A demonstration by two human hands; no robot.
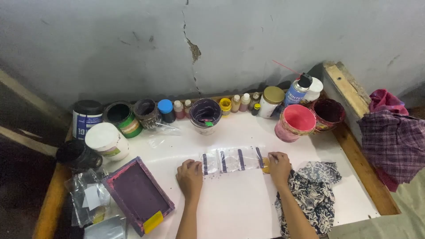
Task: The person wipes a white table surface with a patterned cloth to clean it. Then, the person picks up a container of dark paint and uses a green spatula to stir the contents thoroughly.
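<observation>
Four dark stripes already mark the clear plastic strip; the left hand, fingers curled, pins its end while the right hand pinches a small tool at the fourth stripe.

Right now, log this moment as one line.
left hand: pressing clear plastic strip with dark purple bars | right hand: at strip's right end | surface: white table

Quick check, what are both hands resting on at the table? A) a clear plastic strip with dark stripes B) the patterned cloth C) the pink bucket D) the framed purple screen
A: the left hand and right hand press the two ends of the clear plastic strip with dark stripes, flat on the white table; the framed screen lies apart to the left.
</observation>
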